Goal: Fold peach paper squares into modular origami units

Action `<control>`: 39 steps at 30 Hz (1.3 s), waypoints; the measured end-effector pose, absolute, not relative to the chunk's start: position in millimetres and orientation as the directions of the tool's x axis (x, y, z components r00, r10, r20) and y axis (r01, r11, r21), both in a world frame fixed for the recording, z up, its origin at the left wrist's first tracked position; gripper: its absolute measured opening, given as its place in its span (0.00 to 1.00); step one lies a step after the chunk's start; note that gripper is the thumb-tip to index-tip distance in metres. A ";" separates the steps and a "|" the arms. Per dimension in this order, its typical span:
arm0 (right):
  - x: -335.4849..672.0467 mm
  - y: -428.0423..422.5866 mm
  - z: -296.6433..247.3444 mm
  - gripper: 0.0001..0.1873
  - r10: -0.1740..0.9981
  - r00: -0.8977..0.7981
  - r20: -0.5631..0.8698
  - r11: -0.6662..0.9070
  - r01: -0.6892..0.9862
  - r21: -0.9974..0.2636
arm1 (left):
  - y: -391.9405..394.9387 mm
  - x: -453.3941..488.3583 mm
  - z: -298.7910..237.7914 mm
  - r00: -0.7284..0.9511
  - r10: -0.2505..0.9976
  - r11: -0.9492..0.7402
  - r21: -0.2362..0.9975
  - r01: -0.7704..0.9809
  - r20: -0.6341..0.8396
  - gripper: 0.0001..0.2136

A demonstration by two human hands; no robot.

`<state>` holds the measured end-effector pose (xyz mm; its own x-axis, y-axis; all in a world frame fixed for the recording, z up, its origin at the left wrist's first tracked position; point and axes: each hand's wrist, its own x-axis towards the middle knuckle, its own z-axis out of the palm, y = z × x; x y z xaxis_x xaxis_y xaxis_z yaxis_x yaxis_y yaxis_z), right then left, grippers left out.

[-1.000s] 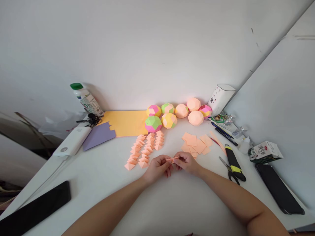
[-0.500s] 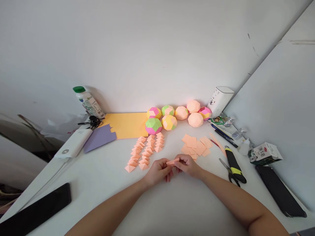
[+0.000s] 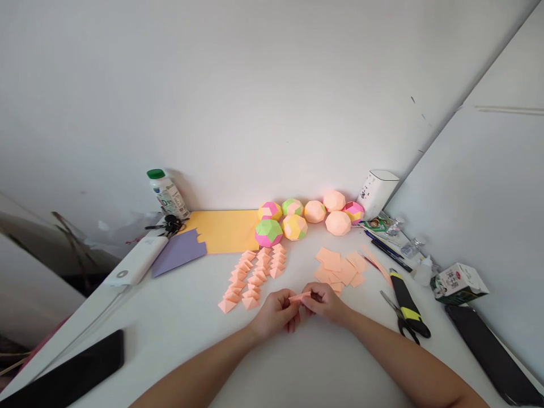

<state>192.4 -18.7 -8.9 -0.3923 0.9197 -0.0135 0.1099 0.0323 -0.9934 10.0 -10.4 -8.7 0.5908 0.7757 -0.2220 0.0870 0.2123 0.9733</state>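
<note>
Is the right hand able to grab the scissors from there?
Probably yes: the scissors lie to that hand's right, with nothing on top of them. But the right hand is pinching a piece of peach paper, so it would likely have to let go first.

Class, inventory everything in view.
Paper balls: eight, assorted, back
Folded units: three rows, peach, centre
Paper squares: several, peach, right
Paper strips: some, peach, right
Card sheets: two, yellow/purple, left
Bottle: one, white, left
Keys: bunch, black, left
Corded device: one, white, left
Flat slabs: two, black, left/right
Container: one, white, back
Packet: one, green, right
Pens: several, dark, right
Jars: two, clear, right
Squeeze bottle: one, white, right
Milk carton: one, white/green, right
Utility knife: one, black/yellow, right
Scissors: one, black-handled, right
Table: one, white, underneath
Wall: one, pale, behind
Held paper: one, peach, centre
Left hand: one, centre
Right hand: one, centre
</note>
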 end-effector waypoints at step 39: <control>195.7 -16.5 -7.5 0.06 0.892 -0.449 -0.056 -0.015 0.094 -0.995 | -10.3 9.3 -8.3 0.603 0.778 0.170 0.983 0.067 -0.176 0.02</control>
<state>195.7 -16.5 -7.5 -0.4493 0.8916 -0.0556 0.0943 -0.0145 -0.9954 9.3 -10.3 -8.3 0.6032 0.7780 -0.1757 0.0668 0.1702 0.9831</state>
